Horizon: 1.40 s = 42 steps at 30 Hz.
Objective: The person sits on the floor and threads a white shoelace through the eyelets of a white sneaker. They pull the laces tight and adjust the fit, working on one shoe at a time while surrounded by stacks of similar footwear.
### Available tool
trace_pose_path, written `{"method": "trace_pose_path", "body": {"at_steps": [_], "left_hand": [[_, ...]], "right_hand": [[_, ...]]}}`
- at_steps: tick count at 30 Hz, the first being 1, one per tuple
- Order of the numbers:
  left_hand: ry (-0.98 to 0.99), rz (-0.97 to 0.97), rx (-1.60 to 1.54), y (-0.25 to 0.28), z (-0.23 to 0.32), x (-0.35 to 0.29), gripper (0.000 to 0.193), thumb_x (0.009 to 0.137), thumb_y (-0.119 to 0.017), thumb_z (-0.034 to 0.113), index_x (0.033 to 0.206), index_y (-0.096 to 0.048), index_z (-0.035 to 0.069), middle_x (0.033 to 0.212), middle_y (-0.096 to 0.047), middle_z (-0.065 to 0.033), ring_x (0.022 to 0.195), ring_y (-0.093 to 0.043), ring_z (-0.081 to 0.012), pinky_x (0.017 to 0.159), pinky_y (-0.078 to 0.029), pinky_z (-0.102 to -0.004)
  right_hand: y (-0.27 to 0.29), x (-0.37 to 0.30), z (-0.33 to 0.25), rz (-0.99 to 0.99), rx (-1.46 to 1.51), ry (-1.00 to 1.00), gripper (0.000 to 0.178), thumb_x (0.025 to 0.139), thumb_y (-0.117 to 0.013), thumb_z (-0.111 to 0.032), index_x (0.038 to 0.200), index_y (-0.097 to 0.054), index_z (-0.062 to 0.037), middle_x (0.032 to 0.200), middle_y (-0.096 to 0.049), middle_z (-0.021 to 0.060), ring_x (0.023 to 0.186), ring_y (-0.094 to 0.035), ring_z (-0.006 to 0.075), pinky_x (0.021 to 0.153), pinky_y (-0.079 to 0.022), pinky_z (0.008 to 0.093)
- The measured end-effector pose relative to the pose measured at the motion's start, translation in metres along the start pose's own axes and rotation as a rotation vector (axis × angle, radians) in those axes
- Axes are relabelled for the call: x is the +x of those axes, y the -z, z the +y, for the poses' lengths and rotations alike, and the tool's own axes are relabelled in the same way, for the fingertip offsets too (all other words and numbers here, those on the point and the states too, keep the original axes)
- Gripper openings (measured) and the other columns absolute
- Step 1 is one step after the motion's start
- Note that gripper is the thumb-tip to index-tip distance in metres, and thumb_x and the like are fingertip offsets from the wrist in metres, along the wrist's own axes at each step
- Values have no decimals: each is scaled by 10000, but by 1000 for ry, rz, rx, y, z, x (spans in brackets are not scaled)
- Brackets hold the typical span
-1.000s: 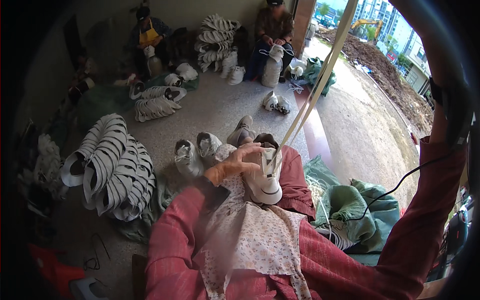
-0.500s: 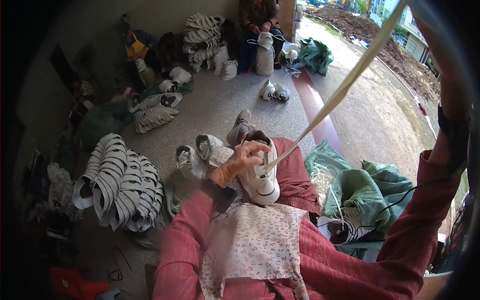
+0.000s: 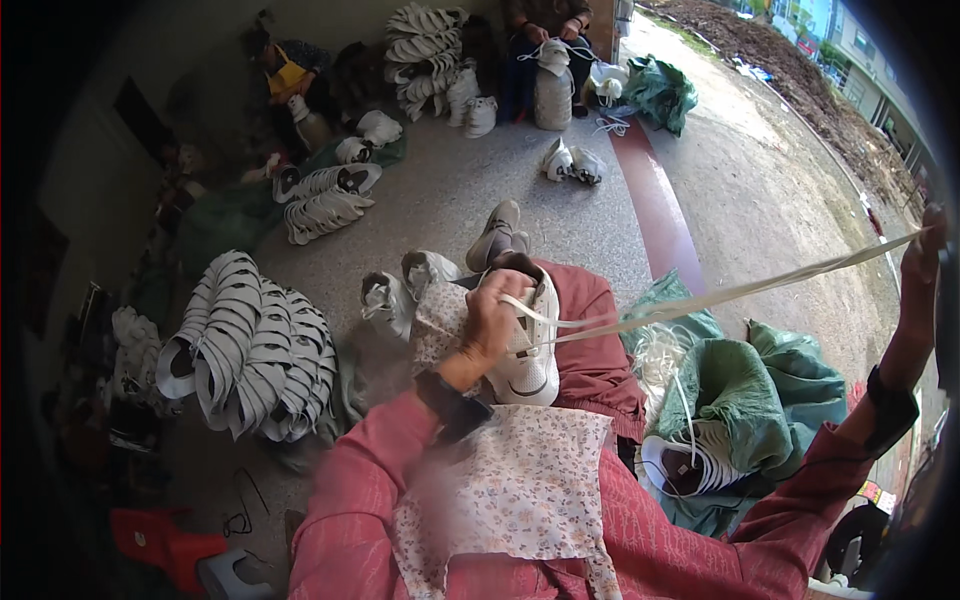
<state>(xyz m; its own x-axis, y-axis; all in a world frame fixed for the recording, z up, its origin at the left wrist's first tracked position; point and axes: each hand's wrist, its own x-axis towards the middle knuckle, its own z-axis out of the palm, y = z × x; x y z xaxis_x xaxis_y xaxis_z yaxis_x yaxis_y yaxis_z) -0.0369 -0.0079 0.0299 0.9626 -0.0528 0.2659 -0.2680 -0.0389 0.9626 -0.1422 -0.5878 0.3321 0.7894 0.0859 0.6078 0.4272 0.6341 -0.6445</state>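
A white shoe upper (image 3: pixel 528 375) with a dark rounded toe lies over my lap, toe toward me. Bent over its opening, my left hand (image 3: pixel 493 318) is closed, and a strand of lace comes out at its fingertips. The white shoelace (image 3: pixel 700 302) runs taut from the eyelets far out to the right. At its far end my right hand (image 3: pixel 922 250) is closed on it, arm outstretched near the picture's edge. The fingers of that hand are small and dim. A floral apron (image 3: pixel 525 480) covers my front.
Stacked white uppers (image 3: pixel 250 350) stand at left, two laced ones (image 3: pixel 390 300) beside my leg. Right of me, a green sack (image 3: pixel 735 385) holds more uppers, next to a bundle of laces (image 3: pixel 660 360). Two people sit at the back. A red stool (image 3: pixel 165 540) is at lower left.
My right hand has come down from high up at the right and now stretches sideways, the lace lying flatter. My left hand has turned and closed over the shoe, with a lace strand at its fingers.
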Motion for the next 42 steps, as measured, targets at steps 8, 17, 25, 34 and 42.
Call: {"method": "trace_pose_path", "body": {"at_steps": [8, 17, 25, 34, 42], "left_hand": [[383, 199, -500, 134, -2, 1, 355, 1066, -500, 365, 1096, -664, 52, 880, -669, -51, 814, -652, -169, 760, -557, -341], [592, -258, 1392, 246, 32, -60, 343, 910, -692, 393, 956, -711, 54, 925, -696, -96, 856, -669, -283, 767, -505, -417], [-531, -432, 655, 69, 53, -5, 196, 792, -797, 115, 961, -705, 76, 944, -674, -77, 930, -624, -292, 873, -473, -396], [-546, -606, 836, 33, 35, 5, 382, 673, -827, 188, 1013, -664, 129, 1014, -584, -25, 1081, -521, -241, 1012, -323, -408], [-517, -681, 736, 35, 23, 9, 324, 700, -713, 93, 1014, -643, 131, 979, -559, -33, 1047, -526, -244, 982, -329, -397]], "right_hand": [[263, -151, 63, 807, 362, -27, 395, 1005, -512, 44, 1399, -479, 42, 834, -465, 25, 651, -434, 120, 570, -427, 225], [30, -100, 382, 619, -653, -595, 189, 1001, -626, -168, 1120, -677, -30, 946, -748, 89, 612, -631, 91, 519, -513, 234], [-105, -104, 454, -351, -1083, -443, 95, 891, -686, -82, 954, -731, -26, 853, -699, 121, 787, -704, 263, 704, -539, 357], [-108, -105, 462, -306, -895, -606, 105, 906, -680, -74, 959, -717, 8, 827, -698, 100, 750, -686, 194, 687, -530, 323], [-123, -95, 451, -102, -709, -949, 162, 927, -639, -89, 967, -699, 56, 852, -714, 60, 758, -634, 106, 669, -507, 286]]}}
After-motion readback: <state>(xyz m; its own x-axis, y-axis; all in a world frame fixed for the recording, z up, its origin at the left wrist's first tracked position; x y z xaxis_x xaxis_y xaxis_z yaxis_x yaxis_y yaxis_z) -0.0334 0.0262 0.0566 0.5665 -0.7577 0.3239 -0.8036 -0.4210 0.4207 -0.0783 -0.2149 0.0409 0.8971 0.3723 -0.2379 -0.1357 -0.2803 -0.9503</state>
